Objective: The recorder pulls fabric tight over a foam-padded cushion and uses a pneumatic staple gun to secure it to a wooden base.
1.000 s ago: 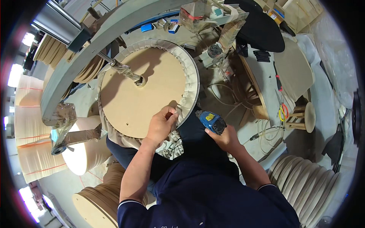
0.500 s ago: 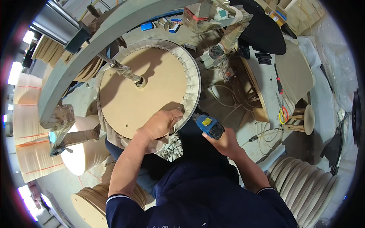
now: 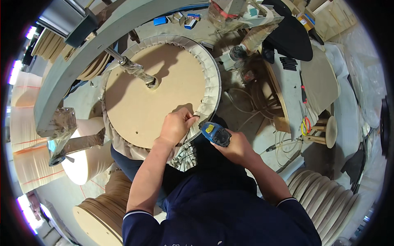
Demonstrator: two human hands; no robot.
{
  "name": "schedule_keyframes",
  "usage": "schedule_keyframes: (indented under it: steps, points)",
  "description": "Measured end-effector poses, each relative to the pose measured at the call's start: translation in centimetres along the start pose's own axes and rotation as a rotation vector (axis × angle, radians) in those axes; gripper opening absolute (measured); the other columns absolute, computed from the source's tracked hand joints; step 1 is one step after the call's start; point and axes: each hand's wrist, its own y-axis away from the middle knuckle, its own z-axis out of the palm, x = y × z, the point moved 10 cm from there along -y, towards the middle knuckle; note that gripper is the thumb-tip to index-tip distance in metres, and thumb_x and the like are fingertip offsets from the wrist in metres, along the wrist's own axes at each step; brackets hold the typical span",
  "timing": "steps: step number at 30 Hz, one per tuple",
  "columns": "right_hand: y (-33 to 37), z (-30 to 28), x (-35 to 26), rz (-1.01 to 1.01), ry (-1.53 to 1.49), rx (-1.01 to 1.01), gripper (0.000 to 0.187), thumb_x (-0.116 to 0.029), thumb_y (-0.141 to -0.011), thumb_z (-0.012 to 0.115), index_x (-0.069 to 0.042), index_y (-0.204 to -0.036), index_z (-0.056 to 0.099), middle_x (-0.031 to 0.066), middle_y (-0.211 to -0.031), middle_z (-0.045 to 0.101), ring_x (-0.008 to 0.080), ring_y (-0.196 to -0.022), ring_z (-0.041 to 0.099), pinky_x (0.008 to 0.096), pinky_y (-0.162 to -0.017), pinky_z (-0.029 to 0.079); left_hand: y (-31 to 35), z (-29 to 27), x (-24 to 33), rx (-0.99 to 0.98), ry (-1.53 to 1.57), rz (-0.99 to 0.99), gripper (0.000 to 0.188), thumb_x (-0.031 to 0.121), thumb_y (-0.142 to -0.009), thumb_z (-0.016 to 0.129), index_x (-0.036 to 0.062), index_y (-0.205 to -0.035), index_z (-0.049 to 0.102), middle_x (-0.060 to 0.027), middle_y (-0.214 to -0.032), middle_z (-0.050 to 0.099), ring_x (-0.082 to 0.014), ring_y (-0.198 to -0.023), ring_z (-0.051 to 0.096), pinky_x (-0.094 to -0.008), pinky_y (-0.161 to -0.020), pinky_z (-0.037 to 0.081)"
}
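Observation:
A round tan board [image 3: 143, 110] lies before me, with pale grey fabric [image 3: 211, 84] folded in pleats over its rim. Loose fabric bunches along the near left side. A plastic-wrapped rod [image 3: 139, 74] bears on the board's middle. My left hand [image 3: 175, 128] is closed, pinching the fabric's edge at the near right rim. In my right hand [image 3: 239, 149] is a blue staple gun [image 3: 216, 134], its nose at the folded fabric just beside my left fingertips. Whether the nose touches the cloth is hard to tell.
A curved grey machine arm [image 3: 74, 65] arches over the left. Round boards [image 3: 100, 209] are stacked at lower left, fabric-covered discs [image 3: 324, 205] at lower right. Scissors [image 3: 305, 125] lie on a bench at right near a small wooden stool [image 3: 331, 131]. Small blue boxes [image 3: 192, 21] sit beyond the board.
The staple gun has moved left and up to the board's rim, close to my left fingers. My left hand still pinches the fabric edge, a little further along. The view has shifted slightly.

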Motion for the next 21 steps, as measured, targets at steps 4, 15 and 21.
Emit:
schedule_keyframes:
  steps: [4, 15, 21]
  points:
    - [-1.6, 0.5, -0.4, -0.053, 0.116, 0.012, 0.04, -0.034, -0.086, 0.076, -0.001, -0.107, 0.069, 0.0249, -0.093, 0.072, 0.0447, -0.095, 0.068, 0.0482, -0.079, 0.055, -0.6, 0.2, 0.7, 0.043, -0.034, 0.032, 0.028, 0.031, -0.092, 0.077, 0.0046, -0.087, 0.068, -0.0166, -0.076, 0.07, -0.0373, -0.072, 0.068, -0.045, -0.068, 0.054]
    - [1.1, -3.2, 2.1, 0.013, -0.064, 0.191, 0.038, -0.035, -0.092, 0.077, 0.003, -0.093, 0.072, 0.0112, -0.065, 0.066, 0.0175, -0.062, 0.063, 0.0388, -0.064, 0.052, 3.0, 1.1, 5.1, -0.075, -0.113, 0.302, 0.042, 0.03, -0.101, 0.061, 0.0119, -0.139, 0.059, -0.0182, -0.096, 0.072, -0.0389, -0.093, 0.069, -0.0477, -0.083, 0.054]
    - [2.0, -3.0, 0.8, 0.007, 0.032, 0.126, 0.036, -0.03, -0.09, 0.077, -0.003, -0.112, 0.072, 0.0209, -0.094, 0.075, 0.0379, -0.092, 0.074, 0.0404, -0.078, 0.056, 2.1, 0.3, 3.6, -0.205, -0.187, 0.306, 0.025, 0.022, -0.101, 0.059, 0.0069, -0.12, 0.065, -0.0205, -0.097, 0.071, -0.0416, -0.094, 0.067, -0.0482, -0.082, 0.053]
